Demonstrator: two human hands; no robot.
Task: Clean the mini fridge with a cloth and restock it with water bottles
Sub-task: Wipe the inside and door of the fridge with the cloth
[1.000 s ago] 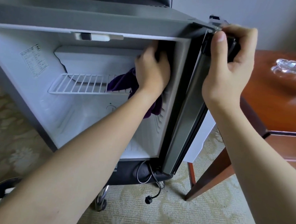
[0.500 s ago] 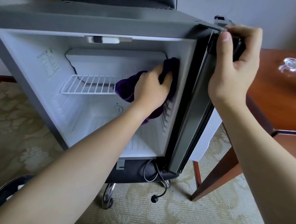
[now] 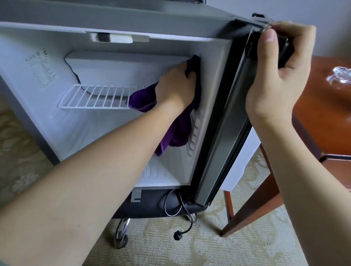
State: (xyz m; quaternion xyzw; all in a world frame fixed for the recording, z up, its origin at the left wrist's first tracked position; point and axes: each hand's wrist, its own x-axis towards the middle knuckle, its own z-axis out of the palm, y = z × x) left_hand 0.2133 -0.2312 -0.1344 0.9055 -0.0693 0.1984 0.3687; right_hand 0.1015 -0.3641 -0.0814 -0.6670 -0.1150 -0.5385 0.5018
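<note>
The grey mini fridge (image 3: 115, 15) stands open with a white inside and a white wire shelf (image 3: 99, 98). My left hand (image 3: 176, 86) is inside it, shut on a purple cloth (image 3: 176, 131), and presses the cloth against the right inner wall. Part of the cloth hangs down below my wrist. My right hand (image 3: 275, 75) grips the top edge of the open fridge door (image 3: 221, 139) at the right. No water bottles are in view.
A reddish wooden table (image 3: 322, 112) stands right of the door with a clear glass object (image 3: 348, 77) on it. A black power cord and plug (image 3: 178, 234) lie under the fridge on patterned carpet. A chrome wheel (image 3: 121, 236) sits below the fridge.
My left hand slid the cloth down the right inner wall from the top corner, then stayed about mid-height. My right hand kept its hold on the door.
</note>
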